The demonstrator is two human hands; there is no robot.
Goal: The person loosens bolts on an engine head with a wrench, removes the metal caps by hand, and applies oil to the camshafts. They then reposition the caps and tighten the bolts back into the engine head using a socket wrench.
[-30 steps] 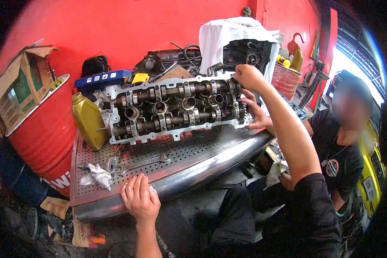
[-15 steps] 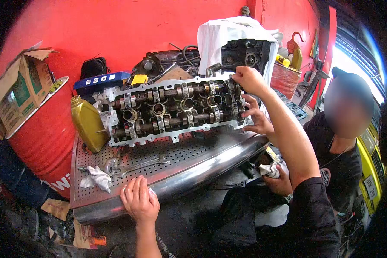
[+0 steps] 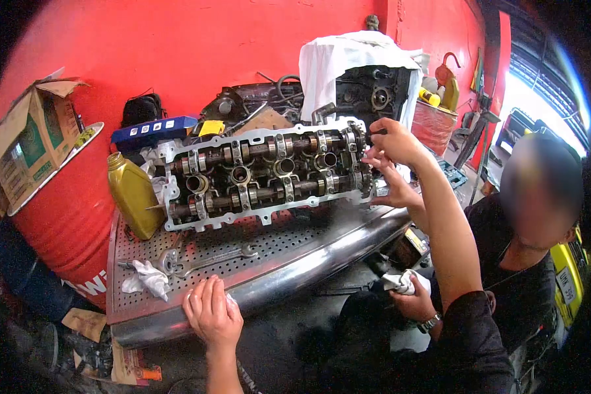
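Note:
My left hand (image 3: pixel 215 314) rests with its fingers laid over the rounded metal front edge (image 3: pixel 269 284) of the perforated bench. At the right end of a cylinder head (image 3: pixel 262 172) with camshafts, my right hand (image 3: pixel 400 142) pinches a small dark piece (image 3: pixel 379 131) that I cannot make out. Just below it, a co-worker's hand (image 3: pixel 400 189) reaches toward the same end, fingers spread. The co-worker's other hand (image 3: pixel 417 303), wearing a watch, holds a white cloth (image 3: pixel 406 282).
Wrenches (image 3: pixel 213 257) and a crumpled white rag (image 3: pixel 148 281) lie on the bench, near a gold oil bottle (image 3: pixel 132 197). Behind stands a cloth-draped engine part (image 3: pixel 379 88). A red drum (image 3: pixel 65 230) is at left; the co-worker (image 3: pixel 519 262) is close at right.
My right hand has shifted slightly right and down, off the head's corner, and the dark piece now shows in its fingers. The co-worker leans lower, and the cloth has moved left and down.

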